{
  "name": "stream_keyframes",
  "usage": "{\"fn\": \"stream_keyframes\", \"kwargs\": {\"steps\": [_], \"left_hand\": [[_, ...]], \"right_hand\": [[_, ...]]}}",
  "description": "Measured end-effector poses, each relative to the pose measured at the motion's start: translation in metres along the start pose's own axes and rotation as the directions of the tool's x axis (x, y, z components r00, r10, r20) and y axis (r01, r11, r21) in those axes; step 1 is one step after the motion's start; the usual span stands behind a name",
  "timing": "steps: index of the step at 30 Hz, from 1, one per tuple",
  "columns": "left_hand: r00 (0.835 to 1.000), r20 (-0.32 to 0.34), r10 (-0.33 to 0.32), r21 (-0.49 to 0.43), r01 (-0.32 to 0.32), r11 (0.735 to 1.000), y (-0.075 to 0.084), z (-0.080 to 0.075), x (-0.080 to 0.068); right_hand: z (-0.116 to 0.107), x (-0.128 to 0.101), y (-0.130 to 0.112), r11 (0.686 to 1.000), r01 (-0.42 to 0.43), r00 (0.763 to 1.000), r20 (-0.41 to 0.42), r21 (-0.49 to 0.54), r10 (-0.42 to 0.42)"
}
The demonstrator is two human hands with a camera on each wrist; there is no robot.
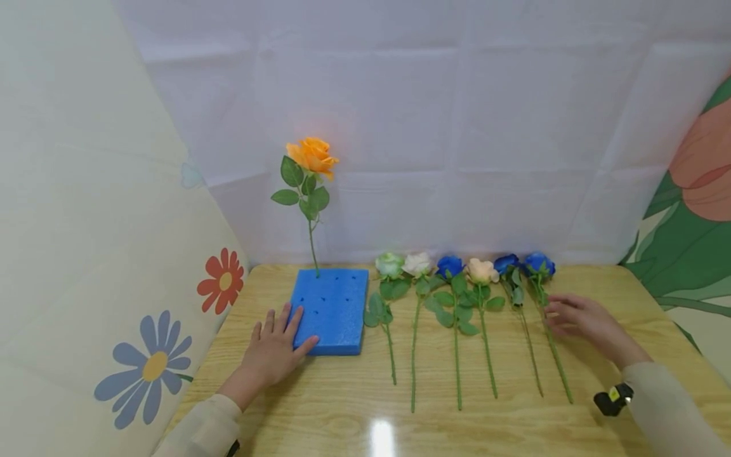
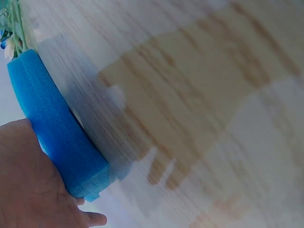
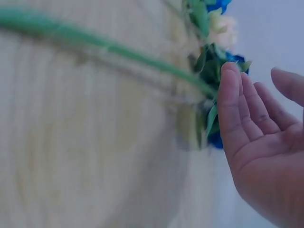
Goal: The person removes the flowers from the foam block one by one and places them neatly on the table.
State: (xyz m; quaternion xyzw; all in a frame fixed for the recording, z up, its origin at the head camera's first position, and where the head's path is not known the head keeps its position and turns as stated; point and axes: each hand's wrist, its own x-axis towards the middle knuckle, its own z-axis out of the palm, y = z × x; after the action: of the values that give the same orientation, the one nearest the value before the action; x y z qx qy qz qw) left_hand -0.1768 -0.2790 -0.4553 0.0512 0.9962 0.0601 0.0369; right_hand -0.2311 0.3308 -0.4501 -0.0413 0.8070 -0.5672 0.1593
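A blue foam block (image 1: 334,317) with several small holes lies on the table, and an orange rose (image 1: 313,157) stands upright in its back edge. My left hand (image 1: 271,349) rests with spread fingers on the block's front left corner; the left wrist view shows the palm against the foam block (image 2: 57,118). At the right end of a row of flowers lies a blue rose (image 1: 539,263). Over its upper stem is my right hand (image 1: 582,320). In the right wrist view the fingers of that hand (image 3: 256,123) are extended with the thumb apart, beside the green stem (image 3: 118,50).
Left of that rose lie another blue rose (image 1: 516,298), a peach rose (image 1: 482,271), a blue rose (image 1: 451,266), a white rose (image 1: 418,264) and a pale green rose (image 1: 390,264), stems toward me. A white cloth (image 1: 400,114) hangs behind the wooden table (image 1: 320,406).
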Motion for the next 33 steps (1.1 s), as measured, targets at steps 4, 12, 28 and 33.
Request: {"fn": "stream_keyframes", "kwargs": {"steps": [4,12,28,33], "left_hand": [[1.0,0.004,-0.001,0.002,0.001,1.0,0.0,0.0,0.0],[1.0,0.007,-0.002,0.014,0.002,1.0,-0.001,-0.001,0.001],[1.0,0.006,0.001,0.003,-0.001,1.0,0.0,-0.001,-0.001],[1.0,0.009,-0.003,0.01,0.003,1.0,0.0,-0.001,-0.001]], "right_hand": [[0.007,0.008,-0.013,0.999,0.039,0.999,0.007,0.006,-0.039],[0.032,0.027,-0.041,0.994,0.099,0.995,0.018,0.043,-0.1],[0.082,0.065,-0.076,0.973,0.197,0.975,0.081,0.122,-0.207],[0.094,0.073,-0.083,0.962,0.209,0.968,0.104,0.177,-0.23]]}}
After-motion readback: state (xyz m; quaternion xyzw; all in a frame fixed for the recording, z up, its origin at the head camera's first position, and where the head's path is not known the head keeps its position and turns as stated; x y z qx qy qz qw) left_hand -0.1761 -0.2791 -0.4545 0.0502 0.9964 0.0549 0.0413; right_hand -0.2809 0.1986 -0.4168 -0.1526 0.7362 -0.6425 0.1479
